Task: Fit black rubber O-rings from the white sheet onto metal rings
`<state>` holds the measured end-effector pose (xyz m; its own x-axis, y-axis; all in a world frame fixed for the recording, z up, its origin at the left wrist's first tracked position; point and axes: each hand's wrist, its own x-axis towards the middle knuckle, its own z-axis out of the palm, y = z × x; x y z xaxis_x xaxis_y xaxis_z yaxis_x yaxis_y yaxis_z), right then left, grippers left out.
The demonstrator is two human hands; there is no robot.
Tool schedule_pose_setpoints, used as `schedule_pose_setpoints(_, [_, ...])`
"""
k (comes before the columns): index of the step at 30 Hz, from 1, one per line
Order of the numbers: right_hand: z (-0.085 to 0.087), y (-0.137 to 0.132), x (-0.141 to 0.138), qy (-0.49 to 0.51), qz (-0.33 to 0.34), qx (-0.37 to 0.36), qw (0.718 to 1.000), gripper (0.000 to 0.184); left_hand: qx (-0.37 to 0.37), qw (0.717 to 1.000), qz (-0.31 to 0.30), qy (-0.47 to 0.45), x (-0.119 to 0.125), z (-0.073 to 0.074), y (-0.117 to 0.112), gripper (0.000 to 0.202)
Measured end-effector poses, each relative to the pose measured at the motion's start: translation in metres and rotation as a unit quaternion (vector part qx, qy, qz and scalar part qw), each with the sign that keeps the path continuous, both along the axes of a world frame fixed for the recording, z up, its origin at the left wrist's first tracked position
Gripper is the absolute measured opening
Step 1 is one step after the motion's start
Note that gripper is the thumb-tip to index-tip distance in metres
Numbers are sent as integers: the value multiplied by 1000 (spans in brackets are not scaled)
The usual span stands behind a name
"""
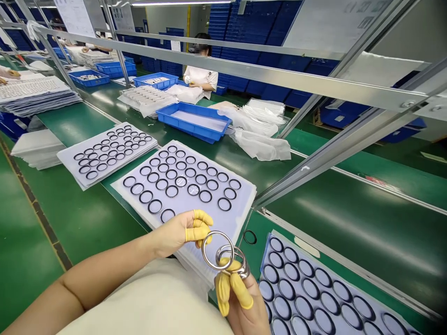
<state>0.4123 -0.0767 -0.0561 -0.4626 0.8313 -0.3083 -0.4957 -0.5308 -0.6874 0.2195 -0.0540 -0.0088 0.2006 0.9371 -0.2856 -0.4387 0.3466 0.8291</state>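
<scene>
Yellow finger cots cover fingertips on both hands. My left hand (pixel 186 232) is closed in a pinch at the left edge of a shiny silver metal ring (pixel 217 232). My right hand (pixel 242 300) grips several more metal rings (pixel 246 269) bunched together, and its fingertips meet the lower edge of that same silver ring. Just beyond the hands lies a pale sheet stack (pixel 213 223) bearing rows of dark-rimmed rings (pixel 224 210). To the right, another pale sheet (pixel 335 274) carries more such rings. One single dark ring (pixel 250 243) rests on the green table between them.
A third ring-covered sheet stack (pixel 70 163) sits at left. Beyond are a blue tray (pixel 188 125) and crumpled white wrapping (pixel 261 144). A slanted metal frame post (pixel 314 151) rises at right, with a rail (pixel 244 69) crossing above. A co-worker (pixel 200 77) sits across the table.
</scene>
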Motion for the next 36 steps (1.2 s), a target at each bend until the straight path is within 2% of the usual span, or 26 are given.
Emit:
schedule_pose_setpoints(3, [5, -4, -3, 19, 16, 1, 1000, 24, 8, 1000, -11, -5, 4, 2, -1, 41])
schedule_pose_setpoints(11, [3, -13, -1, 20, 11, 24, 999, 28, 21, 998, -51, 11, 6, 6, -2, 37])
schedule_pose_setpoints(17, [4, -12, -12, 1, 27, 43, 999, 31, 20, 998, -59, 15, -3, 7, -5, 36])
schedule_pose_setpoints(19, [2, -9, -18, -2, 19, 49, 999, 31, 28, 997, -63, 41, -10, 6, -4, 35])
schedule_pose_setpoints(21, [1, -6, -26, -2, 14, 44, 999, 32, 66, 989, -55, 123, -22, 2, 1, 29])
schedule_pose_setpoints(22, [1, -6, -30, -2, 16, 40, 999, 32, 98, 975, -44, 193, -30, -2, 5, 25])
schedule_pose_setpoints(23, [1, -5, -35, 0, 22, 39, 999, 33, 136, 950, -30, 280, -39, -6, 10, 22])
schedule_pose_setpoints(24, [2, -6, -40, 1, 31, 40, 999, 34, 174, 910, -15, 375, -50, -12, 16, 20])
schedule_pose_setpoints(26, [5, -7, -52, 2, 54, 47, 997, 35, 231, 803, -1, 550, -74, -27, 30, 20])
schedule_pose_setpoints(28, [9, -9, -66, 9, 72, 64, 995, 35, 243, 696, -27, 675, -98, -44, 44, 21])
schedule_pose_setpoints(29, [10, -10, -73, 15, 78, 74, 994, 35, 237, 654, -50, 716, -109, -52, 51, 21])
schedule_pose_setpoints(30, [12, -10, -79, 22, 83, 86, 993, 35, 230, 625, -72, 743, -119, -59, 57, 21])
schedule_pose_setpoints(32, [13, -9, -92, 33, 99, 106, 989, 34, 223, 597, -106, 763, -135, -72, 67, 20])
schedule_pose_setpoints(36, [15, -7, -110, 33, 117, 116, 986, 32, 222, 595, -136, 761, -154, -91, 79, 14])
